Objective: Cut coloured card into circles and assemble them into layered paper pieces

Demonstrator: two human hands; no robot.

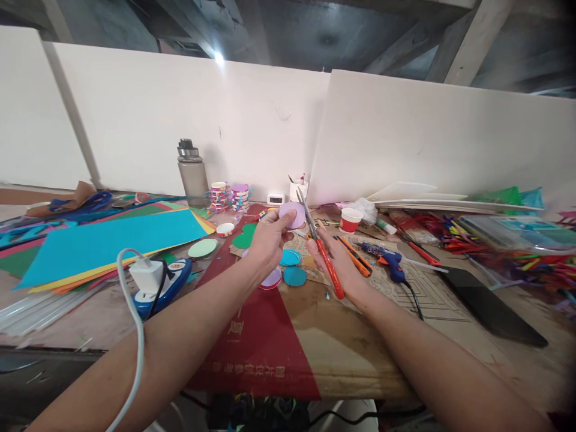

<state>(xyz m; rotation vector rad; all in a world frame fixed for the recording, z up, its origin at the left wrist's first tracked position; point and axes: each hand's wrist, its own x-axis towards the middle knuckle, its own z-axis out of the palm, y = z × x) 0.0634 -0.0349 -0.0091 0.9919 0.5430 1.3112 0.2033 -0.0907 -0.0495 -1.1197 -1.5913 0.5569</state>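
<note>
A craft workshop, as I see it.

I look down on a cluttered table (360, 354) with stacked coloured paper sheets (108, 240), cut paper discs (294, 276), a blue glue gun (392, 263), orange utility knives (355, 257) and pipe cleaners (495, 246), white boards (405, 132) propped behind under bare concrete beams (468, 36).

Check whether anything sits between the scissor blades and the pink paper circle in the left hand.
Nothing visible does. The scissors in the right hand have their blades right at the edge of the pink circle pinched by the left hand.
</note>
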